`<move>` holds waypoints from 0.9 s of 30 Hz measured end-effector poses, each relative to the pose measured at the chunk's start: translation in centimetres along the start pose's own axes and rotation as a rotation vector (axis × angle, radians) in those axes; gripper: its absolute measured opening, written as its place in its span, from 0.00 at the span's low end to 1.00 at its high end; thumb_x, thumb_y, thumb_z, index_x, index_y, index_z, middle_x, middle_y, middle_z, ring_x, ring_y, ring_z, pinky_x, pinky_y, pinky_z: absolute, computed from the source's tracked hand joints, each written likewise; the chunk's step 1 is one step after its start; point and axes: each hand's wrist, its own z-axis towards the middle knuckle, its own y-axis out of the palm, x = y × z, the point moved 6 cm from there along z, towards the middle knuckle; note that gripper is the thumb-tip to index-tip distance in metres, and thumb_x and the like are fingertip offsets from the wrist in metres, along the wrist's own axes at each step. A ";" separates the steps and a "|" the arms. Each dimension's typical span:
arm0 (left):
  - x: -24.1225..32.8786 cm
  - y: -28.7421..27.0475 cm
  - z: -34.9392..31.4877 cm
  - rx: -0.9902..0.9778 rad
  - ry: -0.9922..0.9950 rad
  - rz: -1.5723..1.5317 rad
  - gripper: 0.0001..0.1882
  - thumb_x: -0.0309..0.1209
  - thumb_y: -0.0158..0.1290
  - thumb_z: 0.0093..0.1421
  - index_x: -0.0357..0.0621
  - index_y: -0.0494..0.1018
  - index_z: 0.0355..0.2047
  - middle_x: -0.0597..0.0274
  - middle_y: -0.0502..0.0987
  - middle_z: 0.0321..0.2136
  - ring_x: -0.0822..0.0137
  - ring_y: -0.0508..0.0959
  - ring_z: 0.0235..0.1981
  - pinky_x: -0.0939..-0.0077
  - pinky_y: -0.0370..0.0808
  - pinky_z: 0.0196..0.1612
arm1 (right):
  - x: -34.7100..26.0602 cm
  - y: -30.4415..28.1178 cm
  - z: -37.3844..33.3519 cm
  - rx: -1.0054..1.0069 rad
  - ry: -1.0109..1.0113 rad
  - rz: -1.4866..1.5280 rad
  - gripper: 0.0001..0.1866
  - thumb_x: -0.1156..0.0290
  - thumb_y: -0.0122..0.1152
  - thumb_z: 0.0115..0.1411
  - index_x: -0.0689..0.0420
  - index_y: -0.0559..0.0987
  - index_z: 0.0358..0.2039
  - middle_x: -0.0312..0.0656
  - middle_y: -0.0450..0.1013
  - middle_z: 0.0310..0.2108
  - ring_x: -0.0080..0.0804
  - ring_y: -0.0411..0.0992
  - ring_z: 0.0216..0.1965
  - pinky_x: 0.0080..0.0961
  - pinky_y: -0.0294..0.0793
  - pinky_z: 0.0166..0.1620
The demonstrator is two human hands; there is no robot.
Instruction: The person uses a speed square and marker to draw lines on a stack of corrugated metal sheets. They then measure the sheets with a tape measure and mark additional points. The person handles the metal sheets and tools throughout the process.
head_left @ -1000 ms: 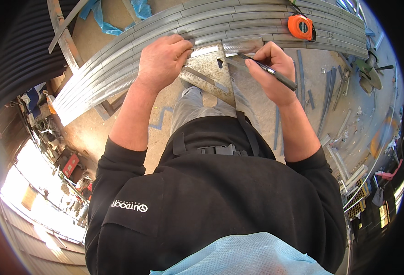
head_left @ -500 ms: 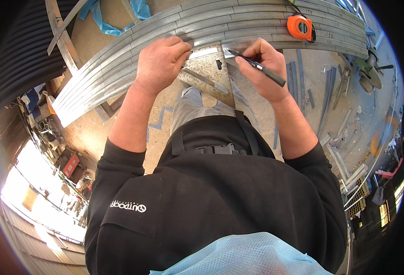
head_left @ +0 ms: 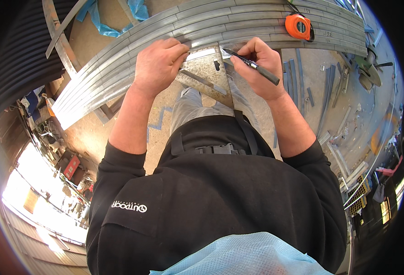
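Observation:
A worn, triangular metal set square [head_left: 205, 65] lies against the near edge of a row of grey metal bars [head_left: 252, 20]. My left hand [head_left: 161, 62] is closed at the square's left corner, fingers curled down onto it and the nearest bar. In my right hand [head_left: 262, 64] is a black marker pen [head_left: 257, 68], held in a writing grip and slanted. Its tip sits beside the square's upright right edge, on or just above the nearest bar. An orange tape measure [head_left: 299, 27] rests on the bars to the right.
At the right stands a machine with a round disc [head_left: 369, 75]. Metal strips [head_left: 328, 94] and offcuts lie on the floor there. A metal frame piece [head_left: 61, 41] and blue sheeting [head_left: 102, 20] are at the upper left. Cluttered shelving runs along the left.
My right hand and the pen have shifted slightly left, bringing the tip closer to the square's edge. My left hand keeps its hold on the square.

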 end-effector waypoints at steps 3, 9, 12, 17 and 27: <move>0.0 0.0 0.0 0.006 0.000 0.000 0.07 0.30 0.64 0.65 0.47 0.86 0.42 0.65 0.85 0.38 0.57 0.85 0.40 0.63 0.81 0.43 | -0.1 0.0 0.0 -0.002 -0.012 -0.015 0.10 0.78 0.73 0.61 0.61 0.77 0.32 0.33 0.78 0.27 0.15 0.75 0.31 0.20 0.76 0.35; 0.0 -0.1 0.0 0.001 -0.005 0.003 0.07 0.30 0.64 0.64 0.47 0.86 0.42 0.66 0.86 0.38 0.58 0.85 0.40 0.64 0.81 0.43 | -0.1 0.2 0.0 -0.004 -0.039 -0.027 0.10 0.79 0.73 0.60 0.61 0.77 0.31 0.33 0.78 0.26 0.14 0.74 0.30 0.19 0.77 0.35; 0.1 -0.1 0.0 0.006 -0.009 0.022 0.07 0.31 0.64 0.64 0.48 0.86 0.42 0.67 0.86 0.38 0.59 0.85 0.40 0.65 0.82 0.42 | -0.1 0.3 0.1 -0.012 -0.047 -0.042 0.10 0.79 0.73 0.60 0.62 0.77 0.31 0.33 0.78 0.26 0.14 0.74 0.29 0.19 0.77 0.34; 0.1 -0.1 0.0 0.002 -0.013 0.038 0.07 0.31 0.65 0.64 0.48 0.86 0.42 0.68 0.86 0.39 0.60 0.85 0.40 0.65 0.82 0.42 | -0.1 0.3 -0.1 -0.017 -0.058 -0.052 0.10 0.78 0.74 0.60 0.61 0.77 0.31 0.33 0.78 0.25 0.14 0.72 0.28 0.18 0.75 0.33; 0.1 -0.2 0.0 0.001 -0.026 0.039 0.07 0.31 0.64 0.64 0.49 0.86 0.42 0.68 0.86 0.39 0.60 0.85 0.40 0.66 0.82 0.43 | 0.3 0.5 0.1 -0.008 -0.112 -0.046 0.10 0.78 0.73 0.59 0.62 0.77 0.30 0.35 0.77 0.23 0.15 0.72 0.26 0.19 0.73 0.31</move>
